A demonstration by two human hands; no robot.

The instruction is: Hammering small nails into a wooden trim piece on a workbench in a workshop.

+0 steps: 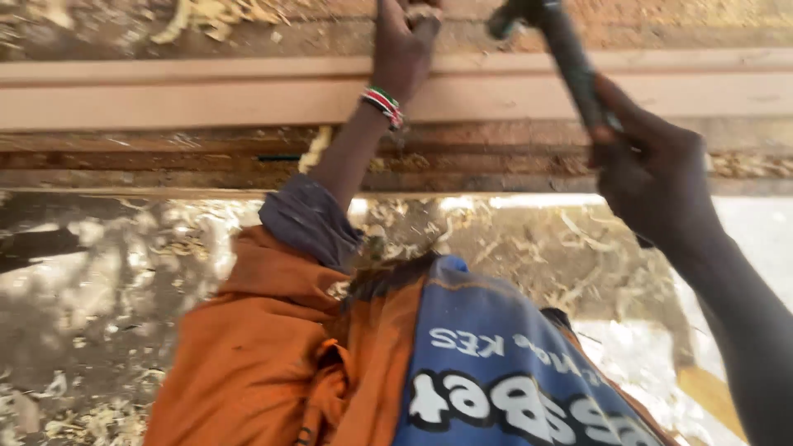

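My left hand reaches up across a long pale wooden plank that lies along the workbench, its fingers pinched together at the plank's far edge on something too small and blurred to name. A striped beaded band circles that wrist. My right hand is closed around the dark handle of a hammer, whose head points up toward the left hand at the top of the view. An orange sleeve and blue printed cloth fill the lower middle.
The workbench edge is rough, dark wood under the plank. Wood shavings lie behind the plank and on the ground below. A yellowish piece shows at the lower right.
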